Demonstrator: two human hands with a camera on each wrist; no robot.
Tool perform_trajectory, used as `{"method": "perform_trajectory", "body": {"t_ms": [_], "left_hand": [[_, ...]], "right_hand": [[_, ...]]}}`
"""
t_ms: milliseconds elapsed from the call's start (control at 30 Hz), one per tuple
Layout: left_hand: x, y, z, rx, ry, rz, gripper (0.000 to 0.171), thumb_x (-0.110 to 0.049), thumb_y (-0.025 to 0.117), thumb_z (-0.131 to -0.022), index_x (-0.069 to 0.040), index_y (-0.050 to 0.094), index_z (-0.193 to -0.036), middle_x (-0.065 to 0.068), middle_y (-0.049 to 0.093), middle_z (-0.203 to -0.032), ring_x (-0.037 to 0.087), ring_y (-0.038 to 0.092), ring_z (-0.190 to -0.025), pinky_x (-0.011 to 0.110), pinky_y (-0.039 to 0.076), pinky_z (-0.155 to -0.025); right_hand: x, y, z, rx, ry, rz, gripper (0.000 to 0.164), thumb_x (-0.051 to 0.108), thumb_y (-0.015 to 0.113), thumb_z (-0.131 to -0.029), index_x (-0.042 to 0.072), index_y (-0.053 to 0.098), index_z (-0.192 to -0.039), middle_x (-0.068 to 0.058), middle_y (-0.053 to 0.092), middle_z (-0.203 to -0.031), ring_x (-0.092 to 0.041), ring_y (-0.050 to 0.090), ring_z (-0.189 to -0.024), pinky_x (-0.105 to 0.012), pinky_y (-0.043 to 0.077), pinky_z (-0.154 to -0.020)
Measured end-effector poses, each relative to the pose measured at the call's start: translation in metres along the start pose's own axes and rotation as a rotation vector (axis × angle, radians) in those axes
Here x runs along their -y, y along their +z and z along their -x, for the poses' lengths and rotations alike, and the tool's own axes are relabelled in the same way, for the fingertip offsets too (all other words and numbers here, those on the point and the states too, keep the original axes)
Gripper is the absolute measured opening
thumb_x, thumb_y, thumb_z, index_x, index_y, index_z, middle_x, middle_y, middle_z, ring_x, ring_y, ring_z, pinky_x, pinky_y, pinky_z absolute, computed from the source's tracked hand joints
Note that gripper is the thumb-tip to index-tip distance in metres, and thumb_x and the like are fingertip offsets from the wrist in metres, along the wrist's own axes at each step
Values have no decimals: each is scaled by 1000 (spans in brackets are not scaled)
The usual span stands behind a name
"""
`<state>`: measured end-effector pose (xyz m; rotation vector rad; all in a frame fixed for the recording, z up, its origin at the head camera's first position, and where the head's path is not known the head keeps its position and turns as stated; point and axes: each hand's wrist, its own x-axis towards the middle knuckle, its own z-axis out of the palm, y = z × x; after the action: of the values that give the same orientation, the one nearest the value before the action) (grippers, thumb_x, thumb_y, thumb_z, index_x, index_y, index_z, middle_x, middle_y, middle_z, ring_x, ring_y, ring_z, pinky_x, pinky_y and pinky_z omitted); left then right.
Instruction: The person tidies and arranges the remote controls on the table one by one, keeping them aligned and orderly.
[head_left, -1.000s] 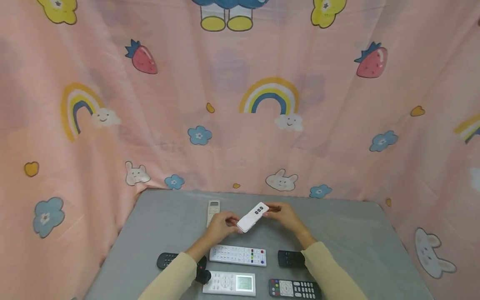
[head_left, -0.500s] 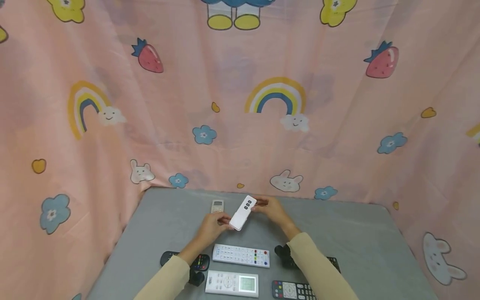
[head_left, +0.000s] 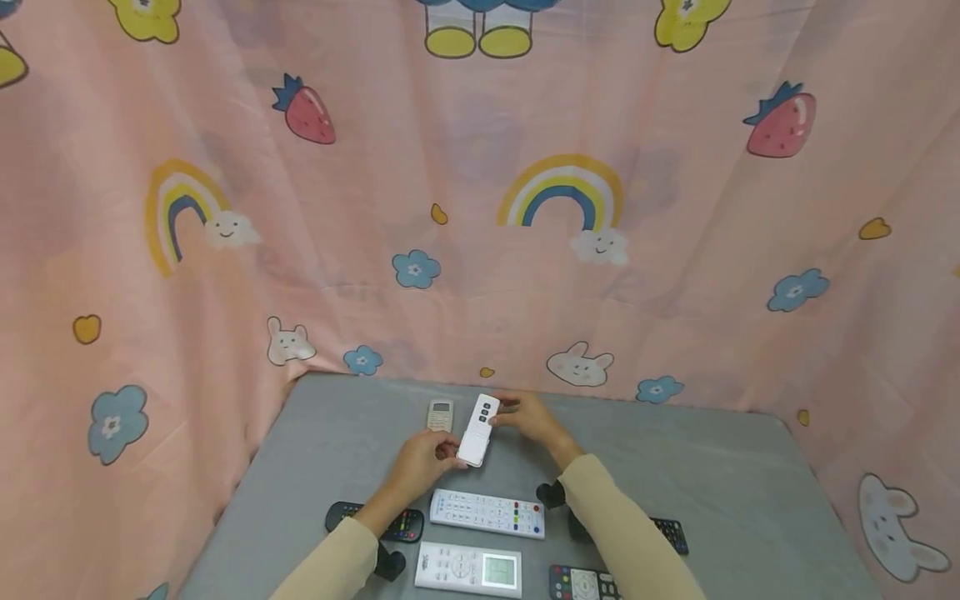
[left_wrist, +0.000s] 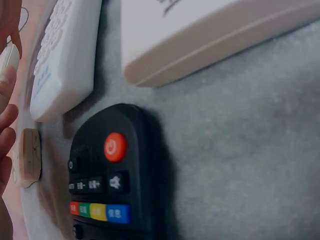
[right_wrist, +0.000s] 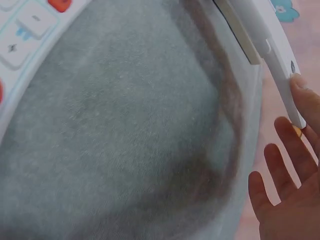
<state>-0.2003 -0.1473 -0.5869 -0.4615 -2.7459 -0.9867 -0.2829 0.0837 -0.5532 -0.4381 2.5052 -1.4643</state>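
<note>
A slim white remote control (head_left: 478,429) with several dark buttons near its top is held above the back of the table. At its lower end my left hand (head_left: 420,461) pinches it between thumb and fingers. My right hand (head_left: 529,419) pinches its upper right edge; in the right wrist view the thumb and index finger grip one end of the white remote (right_wrist: 280,65), with the other fingers spread. The left wrist view catches just part of my left hand (left_wrist: 5,125) at the edge. Behind the left hand lies a beige remote (head_left: 440,414), its lower part hidden.
On the grey table (head_left: 712,475) lie a white remote with coloured buttons (head_left: 487,512) and a white remote with a screen (head_left: 467,570). Dark remotes lie at left (head_left: 405,525), front right (head_left: 583,583) and under the right sleeve (head_left: 670,535). A patterned pink curtain (head_left: 465,317) hangs behind.
The held white remote has turned from a diagonal slant to nearly lengthwise, its button end swinging left. My right hand has moved left with it. The head view has shifted slightly.
</note>
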Motion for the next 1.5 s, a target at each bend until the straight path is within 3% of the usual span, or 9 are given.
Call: {"method": "perform_trajectory", "body": {"t_ms": [167,433,567,767,867,1067,1500], "left_hand": [[3,2,0,-10,-11,-42,31,-37,85,-72,-17,73,-92,-13,62,-71,-2,51,-69,16,44,-64],[4,3,0,-12,-60,-58,31,-38,85,-72,-18,74,-93,-14,57,-69,-1,45,-66,16,39,-61],[3,4,0,-7,-76,-73,33,-40,86,-70,-18,74,-92,-14,55,-67,-1,44,-64,16,37,-61],[3,6,-1,-26,-21,-161,36,-44,87,-65,-19,74,-88,-14,54,-63,-1,42,-61,18,36,-62],[3,8,-1,-35,-33,-196,37,-46,87,-64,-21,74,-87,-14,53,-61,-1,40,-62,19,34,-63],[4,9,-2,-36,-68,-224,42,-45,88,-63,-21,75,-95,-16,48,-60,1,39,-61,19,31,-62],[5,9,-2,-62,-47,-246,45,-44,89,-63,-19,75,-99,-15,46,-57,1,37,-58,19,30,-61]], "right_hand": [[-2,8,-8,-5,8,25,47,14,82,-79,9,69,-123,-15,63,-135,-38,53,-131,-58,38,-111],[-10,16,-19,2,-30,32,51,10,83,-76,4,67,-125,-19,59,-138,-38,50,-135,-55,31,-118],[-11,19,-22,6,-35,75,53,13,83,-77,6,67,-126,-22,53,-144,-42,45,-138,-58,30,-117],[-12,25,-24,-3,-19,168,53,15,84,-76,8,67,-126,-22,49,-148,-44,42,-140,-60,31,-116],[-12,28,-25,-13,-13,205,53,16,84,-76,11,67,-126,-20,50,-148,-43,43,-140,-60,32,-115],[-10,32,-27,-12,-14,237,53,19,83,-77,12,67,-127,-20,49,-149,-43,42,-140,-65,30,-113],[-5,34,-28,34,3,344,52,27,79,-82,17,64,-131,-18,46,-151,-43,35,-144,-69,21,-114]]}}
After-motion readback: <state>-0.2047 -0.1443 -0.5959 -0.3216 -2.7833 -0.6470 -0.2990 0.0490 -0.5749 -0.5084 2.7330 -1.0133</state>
